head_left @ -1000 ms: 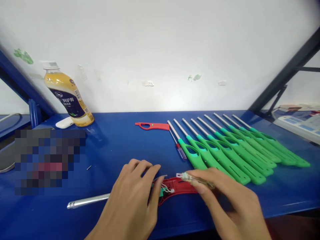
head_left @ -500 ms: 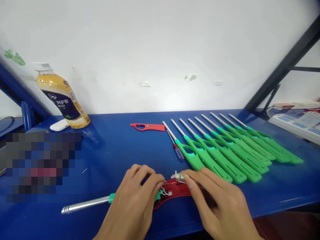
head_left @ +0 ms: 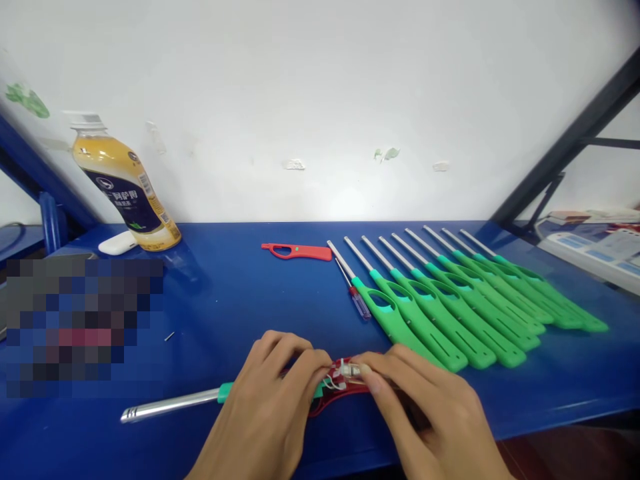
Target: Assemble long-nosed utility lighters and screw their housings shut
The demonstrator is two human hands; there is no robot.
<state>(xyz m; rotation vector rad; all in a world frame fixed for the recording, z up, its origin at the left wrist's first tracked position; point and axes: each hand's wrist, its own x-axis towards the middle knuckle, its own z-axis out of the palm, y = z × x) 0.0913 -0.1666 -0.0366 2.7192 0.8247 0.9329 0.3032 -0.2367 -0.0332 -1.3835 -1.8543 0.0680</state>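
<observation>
My left hand (head_left: pixel 270 400) is closed round an opened stick lighter, at the joint of its teal collar (head_left: pixel 225 392) and its red handle half (head_left: pixel 345 396). The lighter's silver tube (head_left: pixel 170 405) points left across the table. Thin white wires (head_left: pixel 331 384) loop out beside my left fingertips. My right hand (head_left: pixel 433 403) pinches a clear fuel tank (head_left: pixel 352 371) with a pale valve end, which lies over the open red handle. My right fingers hide the tank's far end and much of the handle.
Several green stick lighters (head_left: pixel 440 320) lie in a slanted row on the blue table (head_left: pixel 240 280). Beside them are a screwdriver (head_left: pixel 359 303) and a loose red handle half (head_left: pixel 303 252). A drink bottle (head_left: pixel 127 193), a white case (head_left: pixel 118 244) and a small screw (head_left: pixel 169 337) are leftward.
My right hand has moved the fuel tank left and down, onto the open red handle. My left hand keeps its hold on the lighter. The view has shifted slightly.
</observation>
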